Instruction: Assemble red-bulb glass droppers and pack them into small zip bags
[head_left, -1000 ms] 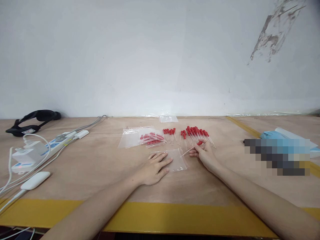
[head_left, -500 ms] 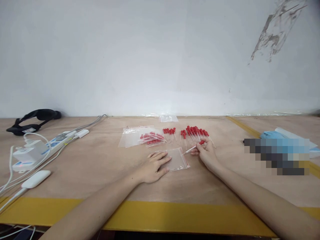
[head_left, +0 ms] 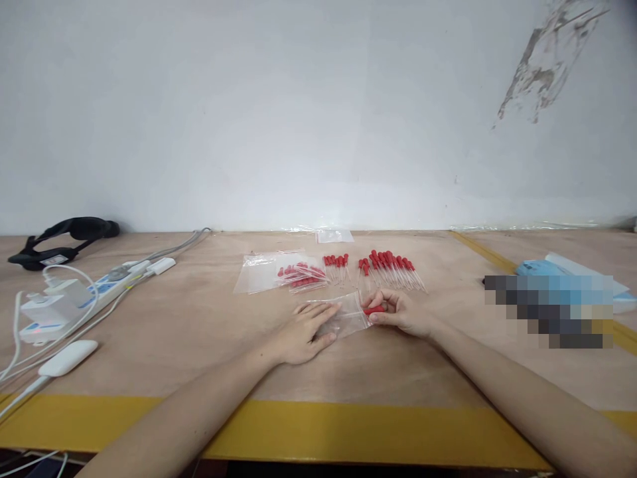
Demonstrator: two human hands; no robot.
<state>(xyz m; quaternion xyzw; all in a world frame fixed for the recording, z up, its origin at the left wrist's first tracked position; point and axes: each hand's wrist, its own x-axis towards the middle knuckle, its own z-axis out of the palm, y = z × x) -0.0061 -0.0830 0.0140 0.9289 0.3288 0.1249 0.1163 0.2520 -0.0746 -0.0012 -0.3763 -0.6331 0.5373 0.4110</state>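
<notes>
My left hand (head_left: pixel 311 332) lies flat with its fingers spread, pressing the left part of a clear zip bag (head_left: pixel 343 324) to the table. My right hand (head_left: pixel 401 313) pinches the red rubber bulb of a dropper (head_left: pixel 374 310) at the bag's right, open end. The dropper's clear tube points left into the bag. Just beyond the hands lie a small group of red-bulbed droppers (head_left: pixel 337 260) and a larger group of droppers (head_left: pixel 391 262), tubes toward me. Left of them, bags with droppers inside (head_left: pixel 301 275) rest beside flat empty bags (head_left: pixel 256 272).
A power strip (head_left: pixel 107 292) with white plugs and cables stands at the left, near a black headset strap (head_left: pixel 64 242) and a white device (head_left: pixel 68 358). Blue packaging (head_left: pixel 547 269) and a blurred-out item lie at the right. Yellow tape (head_left: pixel 348 428) marks the table's front edge.
My right hand has moved left with the dropper, and its tube has gone from the bag's mouth into the bag. My left hand has stayed on the bag.
</notes>
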